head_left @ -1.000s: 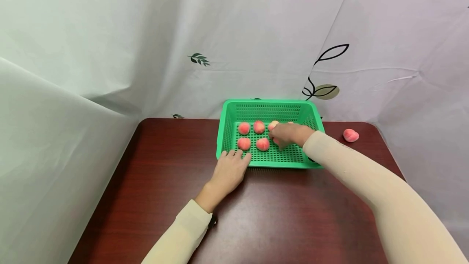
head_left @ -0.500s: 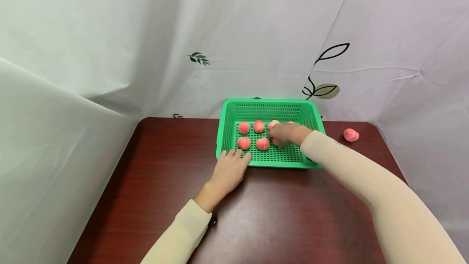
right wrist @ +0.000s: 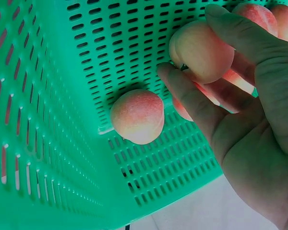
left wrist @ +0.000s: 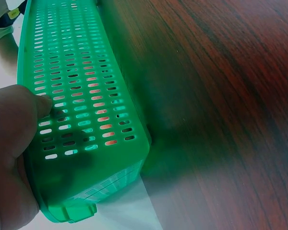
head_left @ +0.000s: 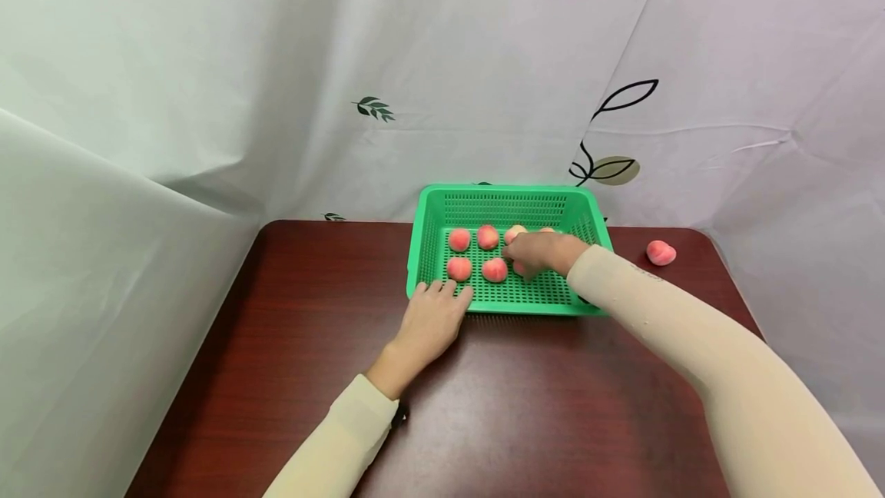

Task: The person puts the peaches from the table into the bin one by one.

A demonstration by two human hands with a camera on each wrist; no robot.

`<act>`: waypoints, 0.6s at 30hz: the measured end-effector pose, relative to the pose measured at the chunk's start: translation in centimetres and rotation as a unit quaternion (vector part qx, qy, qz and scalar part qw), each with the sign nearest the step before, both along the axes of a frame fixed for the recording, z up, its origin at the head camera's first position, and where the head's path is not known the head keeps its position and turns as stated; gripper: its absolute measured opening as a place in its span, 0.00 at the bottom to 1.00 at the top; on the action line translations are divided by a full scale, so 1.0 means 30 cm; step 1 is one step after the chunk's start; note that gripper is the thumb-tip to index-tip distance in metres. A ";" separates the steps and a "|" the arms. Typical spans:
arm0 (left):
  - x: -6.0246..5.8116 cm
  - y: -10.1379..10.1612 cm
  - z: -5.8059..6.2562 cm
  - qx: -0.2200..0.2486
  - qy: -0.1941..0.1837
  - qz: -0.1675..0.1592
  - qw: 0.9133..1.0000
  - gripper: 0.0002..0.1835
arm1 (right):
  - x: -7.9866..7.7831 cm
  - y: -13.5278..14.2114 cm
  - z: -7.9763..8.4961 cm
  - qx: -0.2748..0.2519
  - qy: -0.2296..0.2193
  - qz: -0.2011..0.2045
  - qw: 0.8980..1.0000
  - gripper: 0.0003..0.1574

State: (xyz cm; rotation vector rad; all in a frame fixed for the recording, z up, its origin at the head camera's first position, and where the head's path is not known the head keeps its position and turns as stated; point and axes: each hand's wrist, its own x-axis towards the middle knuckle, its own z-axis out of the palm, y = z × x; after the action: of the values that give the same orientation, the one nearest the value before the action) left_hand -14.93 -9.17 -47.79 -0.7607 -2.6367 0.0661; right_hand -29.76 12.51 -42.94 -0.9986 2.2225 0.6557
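A green plastic basket (head_left: 508, 190) with slotted walls stands at the back of the table. My left hand (head_left: 430, 325) grips its front left rim; in the left wrist view the thumb (left wrist: 44, 105) lies against the outer wall. My right hand (head_left: 542, 250) is down inside the basket. It holds a peach (right wrist: 201, 52) between thumb and fingers, as the right wrist view shows; from the head that peach is mostly covered. Several pink peaches sit on the basket floor, two of them at the left (head_left: 459, 240) and front (head_left: 494, 270). Another peach (right wrist: 138, 116) rests near the basket's corner.
One loose peach (head_left: 661, 253) lies on the dark red table (head_left: 318, 306), right of the basket beyond my right sleeve. White cloth (head_left: 442, 60) with leaf prints hangs behind the table and along both sides, close behind the basket.
Almost nothing differs. My right hand stays on the peach in the basket with only a slight shift, and my left hand keeps its hold on the rim.
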 end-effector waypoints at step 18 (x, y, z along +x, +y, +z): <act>-0.002 0.000 0.003 0.004 -0.002 0.002 1.000 0.03 | 0.008 0.004 0.016 -0.084 -0.023 -0.086 0.992 0.12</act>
State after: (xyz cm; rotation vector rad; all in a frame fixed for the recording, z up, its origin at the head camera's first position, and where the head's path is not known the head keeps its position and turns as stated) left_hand -14.98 -9.18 -47.70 -0.7548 -2.6415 0.0554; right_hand -29.52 12.63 -42.47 -0.8795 2.3206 0.3700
